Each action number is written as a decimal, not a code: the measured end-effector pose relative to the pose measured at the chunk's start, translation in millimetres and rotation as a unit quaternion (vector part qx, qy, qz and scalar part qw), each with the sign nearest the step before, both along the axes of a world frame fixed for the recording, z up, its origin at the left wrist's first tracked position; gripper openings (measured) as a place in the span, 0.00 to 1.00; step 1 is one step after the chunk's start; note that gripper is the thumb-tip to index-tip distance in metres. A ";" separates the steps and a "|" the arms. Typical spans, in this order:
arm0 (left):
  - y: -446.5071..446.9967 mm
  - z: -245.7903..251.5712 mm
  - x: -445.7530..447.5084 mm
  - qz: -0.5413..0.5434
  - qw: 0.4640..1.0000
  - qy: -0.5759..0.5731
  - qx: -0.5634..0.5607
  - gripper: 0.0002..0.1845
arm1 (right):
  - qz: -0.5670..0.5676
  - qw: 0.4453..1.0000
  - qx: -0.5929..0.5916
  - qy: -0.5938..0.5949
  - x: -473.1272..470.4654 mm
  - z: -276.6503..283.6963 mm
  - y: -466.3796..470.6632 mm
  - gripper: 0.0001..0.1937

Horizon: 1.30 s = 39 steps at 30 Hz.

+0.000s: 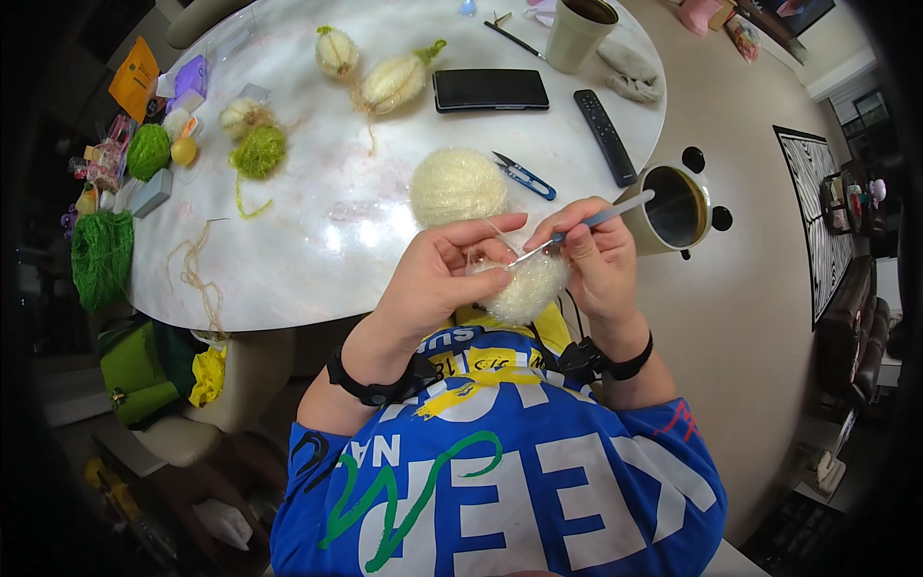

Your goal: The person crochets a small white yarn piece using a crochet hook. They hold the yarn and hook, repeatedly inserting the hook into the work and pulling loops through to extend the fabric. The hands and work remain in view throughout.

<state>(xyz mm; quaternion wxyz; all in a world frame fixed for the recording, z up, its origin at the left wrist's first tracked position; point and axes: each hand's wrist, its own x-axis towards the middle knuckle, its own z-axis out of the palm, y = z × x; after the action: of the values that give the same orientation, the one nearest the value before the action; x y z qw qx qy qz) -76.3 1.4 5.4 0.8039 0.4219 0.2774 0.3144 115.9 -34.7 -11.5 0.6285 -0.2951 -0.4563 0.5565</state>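
My right hand (598, 267) grips a crochet hook (604, 215) with a blue-grey handle, its metal tip at the top of a cream crochet piece (520, 290). My left hand (451, 267) holds the left side of that piece, with a strand of yarn running over the fingers. Just beyond the hands sits a ball of cream yarn (458, 187). Blue thread snips (530, 179) lie to its right. Two cream crocheted pieces with green tips, one small (337, 55) and one larger (394, 84), rest farther back, with loose brown strands beside them.
A black phone (491, 90), a remote control (604, 137) and a beige cup (579, 36) are on the marble-patterned table. An open bin (667, 209) stands at its right edge. Light green yarn (258, 152), dark green yarn (102, 260) and a grey box (151, 193) lie at left.
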 end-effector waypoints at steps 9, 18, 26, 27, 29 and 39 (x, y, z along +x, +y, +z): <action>3.4 -2.1 -2.6 0.038 0.999 -0.007 -0.009 0.27 | -0.047 0.957 0.177 -0.226 2.7 17.0 -5.0 0.05; 1.9 -19.3 2.2 -0.048 0.962 -0.193 -0.189 0.30 | -0.175 0.913 0.306 -0.204 -17.1 1.6 -2.5 0.06; -7.3 -17.0 11.3 0.023 0.978 -0.153 -0.142 0.35 | -0.253 0.666 0.473 -0.519 -9.4 8.3 0.7 0.15; -6.7 -15.4 10.4 0.014 0.974 -0.147 -0.172 0.36 | -0.259 0.643 0.499 -0.520 -11.2 8.2 1.1 0.15; -5.7 -12.3 9.3 0.000 0.969 -0.144 -0.201 0.37 | -0.222 0.771 0.441 -0.403 -12.0 9.1 -1.5 0.09; -9.2 -2.3 11.5 0.043 0.992 -0.095 -0.069 0.38 | -0.155 0.943 0.173 -0.239 -10.9 11.1 -5.6 0.09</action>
<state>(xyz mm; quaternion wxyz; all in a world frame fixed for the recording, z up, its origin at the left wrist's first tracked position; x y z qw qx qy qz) -64.8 -7.8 3.1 0.8395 0.3214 0.2390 0.3673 105.0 -40.3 -0.4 0.6205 -0.3731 -0.6313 0.2779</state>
